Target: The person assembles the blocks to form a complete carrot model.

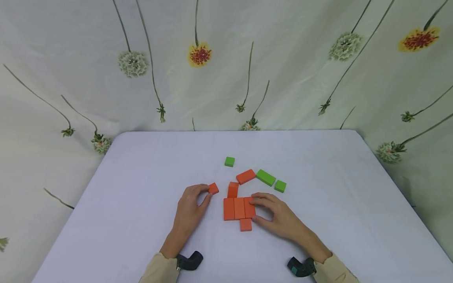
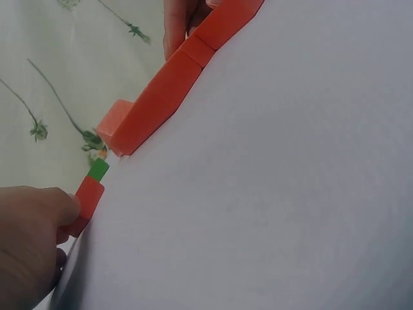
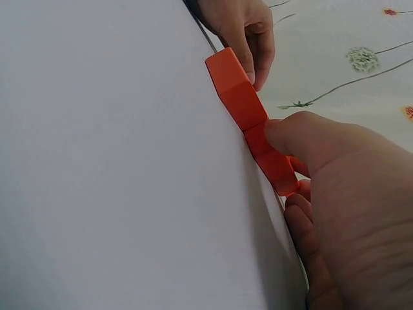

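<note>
Pinching sm. orange block (image 1: 214,188), L hand (image 1: 191,203) prob. palm-down.

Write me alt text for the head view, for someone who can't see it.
The left hand pinches a small orange block while the right hand holds the rightmost of three side-by-side orange blocks on a white tabletop. Three green blocks lie farther back.

Right hand (image 3: 352,187) gripped row of touching orange blocks (image 3: 240,100), thumb against side, curled fingers at lower end. Row appeared along visible edge of white worktop (image 3: 129,155). Left hand (image 3: 240,24) was beside row's upper end; its grip, partly hidden, hard to judge. Flowered cloth (image 3: 326,42) showed beyond edge.
</note>
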Tool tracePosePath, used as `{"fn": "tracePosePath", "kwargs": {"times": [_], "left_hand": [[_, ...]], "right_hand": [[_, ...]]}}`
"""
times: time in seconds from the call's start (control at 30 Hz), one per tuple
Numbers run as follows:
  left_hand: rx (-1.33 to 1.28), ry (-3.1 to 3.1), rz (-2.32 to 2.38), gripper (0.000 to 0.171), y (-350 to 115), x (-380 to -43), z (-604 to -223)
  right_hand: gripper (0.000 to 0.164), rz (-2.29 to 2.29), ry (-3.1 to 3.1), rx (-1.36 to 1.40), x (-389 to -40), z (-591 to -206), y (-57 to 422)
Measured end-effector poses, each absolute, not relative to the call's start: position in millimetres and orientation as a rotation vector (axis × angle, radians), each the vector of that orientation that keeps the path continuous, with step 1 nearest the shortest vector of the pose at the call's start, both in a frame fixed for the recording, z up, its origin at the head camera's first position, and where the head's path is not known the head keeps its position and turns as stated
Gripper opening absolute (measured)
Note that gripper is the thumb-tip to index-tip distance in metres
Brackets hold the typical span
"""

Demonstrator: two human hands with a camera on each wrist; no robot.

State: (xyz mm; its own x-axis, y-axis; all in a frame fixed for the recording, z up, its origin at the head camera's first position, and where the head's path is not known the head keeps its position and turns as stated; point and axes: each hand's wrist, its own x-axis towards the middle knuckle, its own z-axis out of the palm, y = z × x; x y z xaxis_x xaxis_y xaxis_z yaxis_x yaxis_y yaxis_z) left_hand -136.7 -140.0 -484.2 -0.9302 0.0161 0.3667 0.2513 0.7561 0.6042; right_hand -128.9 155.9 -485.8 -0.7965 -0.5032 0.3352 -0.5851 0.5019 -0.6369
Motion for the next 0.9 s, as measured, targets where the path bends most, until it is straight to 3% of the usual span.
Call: {"fn": "tracePosePath", "kwargs": {"times": [0.63,0.9], "left_hand": [[-0.287,-2.557,-1.036,0.029,-138.9,-131.7,-480.4],[-0.468,-2.534,-1.05,0.031,-137.7,-127.9,-478.9]], "right_hand": [[0.042,1.214,-2.648,0.953,-128.8,-485.9,156.0],[0.042,1.214,-2.655,0.945,-128.7,-485.2,155.3]]}}
